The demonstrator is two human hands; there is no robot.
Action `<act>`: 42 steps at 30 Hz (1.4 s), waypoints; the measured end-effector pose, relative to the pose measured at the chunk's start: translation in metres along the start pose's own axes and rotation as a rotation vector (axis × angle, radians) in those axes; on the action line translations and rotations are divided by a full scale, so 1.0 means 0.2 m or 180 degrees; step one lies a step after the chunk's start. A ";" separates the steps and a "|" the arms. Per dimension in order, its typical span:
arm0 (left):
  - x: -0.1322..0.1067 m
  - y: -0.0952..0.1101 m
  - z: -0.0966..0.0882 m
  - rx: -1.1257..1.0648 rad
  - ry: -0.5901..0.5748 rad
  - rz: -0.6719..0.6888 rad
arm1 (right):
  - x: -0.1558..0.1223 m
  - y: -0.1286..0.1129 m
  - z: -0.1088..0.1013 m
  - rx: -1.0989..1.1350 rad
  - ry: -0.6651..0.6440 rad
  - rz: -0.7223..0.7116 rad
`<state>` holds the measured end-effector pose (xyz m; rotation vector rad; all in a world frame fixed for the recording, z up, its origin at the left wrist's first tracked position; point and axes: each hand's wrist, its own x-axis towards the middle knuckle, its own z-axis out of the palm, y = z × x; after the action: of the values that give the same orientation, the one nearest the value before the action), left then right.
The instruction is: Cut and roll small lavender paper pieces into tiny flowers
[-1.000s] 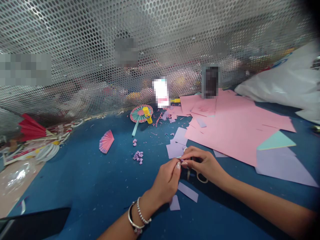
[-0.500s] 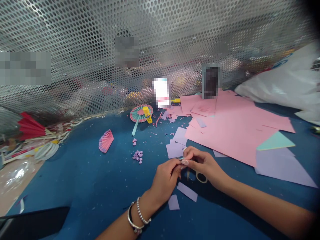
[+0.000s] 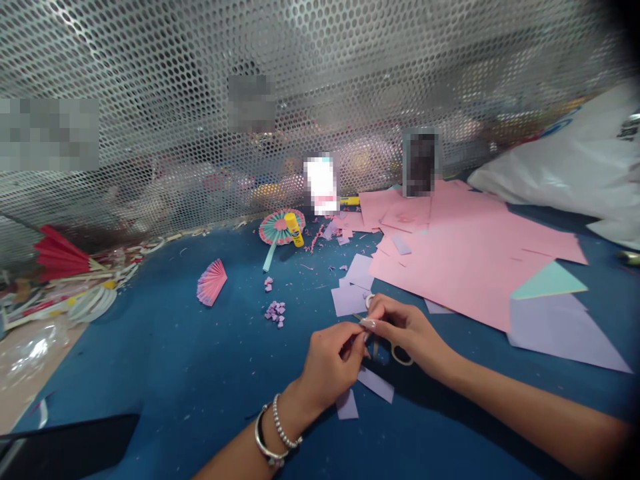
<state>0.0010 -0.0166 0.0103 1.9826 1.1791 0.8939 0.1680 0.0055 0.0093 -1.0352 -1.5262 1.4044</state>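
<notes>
My left hand [image 3: 333, 363] and my right hand [image 3: 403, 330] meet over the blue tabletop [image 3: 200, 360], fingertips pinched together on a tiny lilac paper piece [image 3: 363, 323] that is mostly hidden by the fingers. A pair of scissors [image 3: 395, 350] lies under my right hand, only its handle loops showing. Two lilac paper strips [image 3: 375, 385] lie just below my left hand. A small heap of folded lilac bits [image 3: 276, 313] sits to the left.
Pink paper sheets [image 3: 465, 253] cover the right, with lilac sheets [image 3: 555, 330] and a mint triangle [image 3: 550, 281]. A pink folded fan [image 3: 211, 281], a round fan with a yellow glue stick [image 3: 294, 229], a red fan [image 3: 57, 255] and a perforated metal screen [image 3: 200, 100] stand behind.
My left hand has slid slightly down and left while its fingertips stay against my right hand's; the pinch on the small paper piece has shifted a little. Nothing else moved.
</notes>
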 end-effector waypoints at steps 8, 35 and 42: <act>0.01 0.02 0.00 -0.0374 -0.0212 -0.0401 | -0.01 0.00 -0.01 0.0110 0.0150 -0.0016; 0.06 -0.06 -0.05 -0.1141 0.1219 -0.1138 | 0.00 -0.09 -0.28 -0.3705 -0.1250 -0.1093; 0.07 -0.07 -0.04 -0.1585 0.1206 -0.1362 | -0.07 -0.03 -0.20 -0.4783 -0.0597 -0.0824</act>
<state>-0.0061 0.0034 0.0074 1.1401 1.3541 1.2174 0.2095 0.0050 0.0170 -1.3885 -2.7644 -0.0708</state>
